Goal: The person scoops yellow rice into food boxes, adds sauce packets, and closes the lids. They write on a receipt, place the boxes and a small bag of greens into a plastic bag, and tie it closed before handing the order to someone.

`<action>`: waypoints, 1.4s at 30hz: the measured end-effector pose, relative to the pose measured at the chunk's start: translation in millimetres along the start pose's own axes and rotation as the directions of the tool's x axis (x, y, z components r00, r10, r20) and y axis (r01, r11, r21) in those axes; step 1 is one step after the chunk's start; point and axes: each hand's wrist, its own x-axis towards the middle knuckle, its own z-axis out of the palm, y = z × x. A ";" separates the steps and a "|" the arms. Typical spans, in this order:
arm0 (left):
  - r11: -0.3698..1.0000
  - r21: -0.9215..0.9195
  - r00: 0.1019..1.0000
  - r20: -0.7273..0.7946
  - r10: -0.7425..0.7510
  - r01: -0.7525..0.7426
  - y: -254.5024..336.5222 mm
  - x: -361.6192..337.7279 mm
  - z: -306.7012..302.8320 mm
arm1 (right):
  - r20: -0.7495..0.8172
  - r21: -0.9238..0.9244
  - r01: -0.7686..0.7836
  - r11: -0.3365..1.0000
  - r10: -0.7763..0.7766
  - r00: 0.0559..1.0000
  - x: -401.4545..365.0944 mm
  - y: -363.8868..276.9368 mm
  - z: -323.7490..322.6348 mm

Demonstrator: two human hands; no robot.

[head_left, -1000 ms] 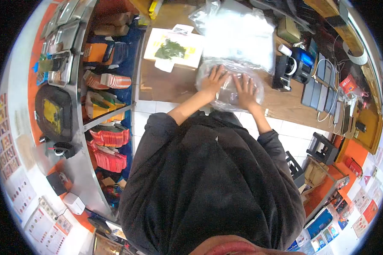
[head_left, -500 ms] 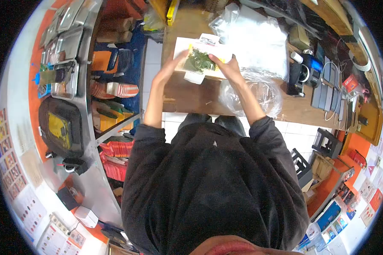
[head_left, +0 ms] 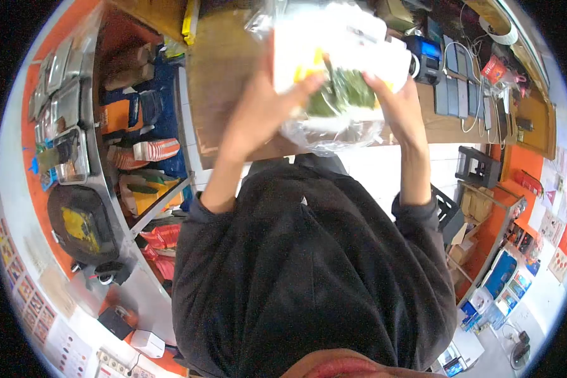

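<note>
Raised over the wooden table, a white open box (head_left: 296, 44) shows green leaves (head_left: 343, 94) under clear film and something yellow inside. My left hand (head_left: 268, 104) grips the box's near left side, its thumb over the yellow part; motion blurs the hand. My right hand (head_left: 400, 104) holds the right side, with the thumb beside the leaves. Clear plastic film (head_left: 334, 133) lies behind and below the box, partly hidden by it.
The wooden table (head_left: 220, 69) runs across the front. On its right stand a device with a blue screen (head_left: 428, 53) and several grey phone-like slabs (head_left: 450, 94). A metal shelf with a black pan (head_left: 82, 223) is at left.
Both hands have moved right with the box, which now appears larger and covers part of the plastic. The view has turned, shifting the surroundings left.
</note>
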 end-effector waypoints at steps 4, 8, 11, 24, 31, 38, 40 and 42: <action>0.978 0.121 0.982 -0.064 0.180 -0.172 -59.6 -11.2 55.4 | 0.005 -0.033 -0.210 0.977 0.210 0.978 -26.5 51.4 -40.7; 0.976 -0.105 0.980 0.074 -0.185 0.192 -134.7 -22.3 57.7 | 0.006 -0.218 -0.242 0.945 0.250 0.968 -30.8 136.4 -28.9; 0.951 0.300 0.979 -0.204 -0.011 0.073 -137.3 -33.7 64.0 | -0.182 -0.342 -0.103 0.934 0.042 0.982 -33.3 145.1 -28.4; 0.846 0.526 0.964 -0.171 0.205 -0.087 -136.2 -38.8 56.8 | 0.001 -0.278 0.091 0.956 -0.095 0.996 -49.2 133.3 -12.4; 0.975 0.191 0.901 -0.434 -0.022 0.116 -187.7 -36.3 29.9 | -0.308 0.589 0.095 0.802 0.114 0.945 -27.1 143.7 -45.5; 0.985 0.034 0.933 -0.328 -0.150 0.170 -210.9 -26.3 0.5 | -0.366 0.578 0.157 0.801 0.082 0.927 -42.8 137.7 -43.3; 0.979 -0.002 0.922 -0.336 -0.192 0.204 -206.1 -23.8 1.3 | -0.431 0.358 0.221 0.907 -0.050 0.901 -46.0 127.9 -43.8; 0.971 -0.041 0.909 -0.345 -0.236 0.237 -197.4 -20.6 3.2 | -0.462 0.139 0.275 0.951 -0.183 0.868 -50.2 111.8 -45.3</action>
